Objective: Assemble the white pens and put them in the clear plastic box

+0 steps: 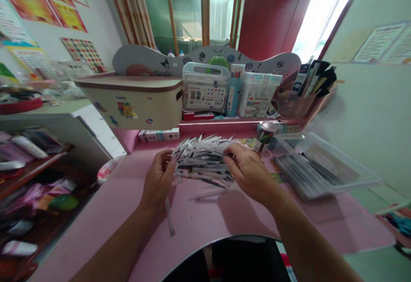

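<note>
A loose pile of several white-and-black pens (pixel 201 158) lies on the pink desk (pixel 205 218). My left hand (pixel 158 180) is at the pile's left edge, fingers curled round a few pens. My right hand (pixel 248 170) rests on the pile's right side, fingers bent over the pens and gripping some. A single pen (pixel 169 215) sticks out below my left hand, and another (pixel 208 194) lies loose between my hands.
A clear plastic tray (pixel 324 168) with more pens stands at the right. A small round tin (pixel 265 135) stands behind my right hand. Marker cases (pixel 205 87) and a beige storage box (pixel 135 102) line the back shelf. A cluttered shelf unit (pixel 32 166) is at the left.
</note>
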### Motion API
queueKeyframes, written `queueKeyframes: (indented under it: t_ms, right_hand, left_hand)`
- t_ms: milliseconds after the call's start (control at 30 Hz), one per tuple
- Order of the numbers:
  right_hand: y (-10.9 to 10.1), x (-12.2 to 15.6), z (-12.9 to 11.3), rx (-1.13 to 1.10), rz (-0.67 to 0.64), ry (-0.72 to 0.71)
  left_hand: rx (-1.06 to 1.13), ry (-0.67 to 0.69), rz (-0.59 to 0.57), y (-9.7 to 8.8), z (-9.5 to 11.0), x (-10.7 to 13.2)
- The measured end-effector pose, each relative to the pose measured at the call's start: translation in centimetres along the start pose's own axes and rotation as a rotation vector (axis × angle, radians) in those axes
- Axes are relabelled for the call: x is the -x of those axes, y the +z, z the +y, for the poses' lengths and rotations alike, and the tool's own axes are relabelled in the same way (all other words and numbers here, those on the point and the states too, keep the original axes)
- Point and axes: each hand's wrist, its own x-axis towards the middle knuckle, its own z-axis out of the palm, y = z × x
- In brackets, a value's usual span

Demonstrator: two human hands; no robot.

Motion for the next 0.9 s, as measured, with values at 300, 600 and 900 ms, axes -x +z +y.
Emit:
queueKeyframes:
  t_ms: [300, 600, 900]
  right_hand:
    - [-13.5, 1.9, 8.6, 0.328, 0.061, 0.302]
    - [-14.9, 2.3, 18.4, 0.242, -0.513, 0.681]
    - [-12.4, 2.5, 19.7, 0.320, -0.658, 0.680]
  left_hand:
    - [-0.026, -0.003, 0.026, -0.1, -1.2, -0.5]
    - [-0.036, -0.035, -0.010, 0.3, -1.3, -0.3]
    - [0.016, -0.083, 0.019, 0.5, -1.1, -0.3]
